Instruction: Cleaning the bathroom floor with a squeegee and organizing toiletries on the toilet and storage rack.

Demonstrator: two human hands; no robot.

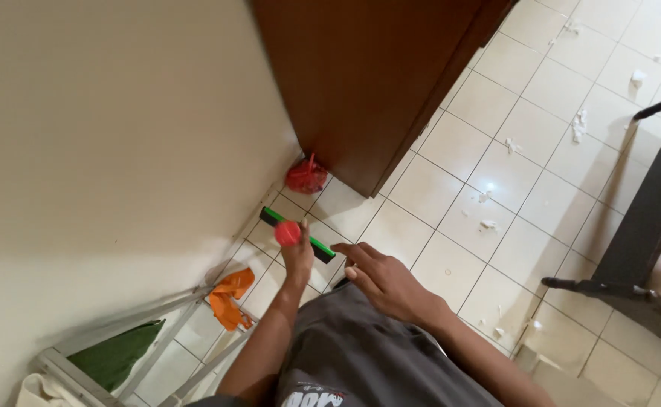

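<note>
Tiled floor [451, 264], paper-littered; we grip a red-capped handle [288, 233] in our closed left hand [298, 260]; right hand [387, 283] empty, fingers loosely spread; sweeping appears under way, calling next for both hands on the handle.

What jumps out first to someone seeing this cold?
The left hand grips a red-capped handle running down to a green floor squeegee by the wall, with the right hand open beside it. A red bag sits at the brown door's foot, and white scraps litter the tiled floor.
</note>
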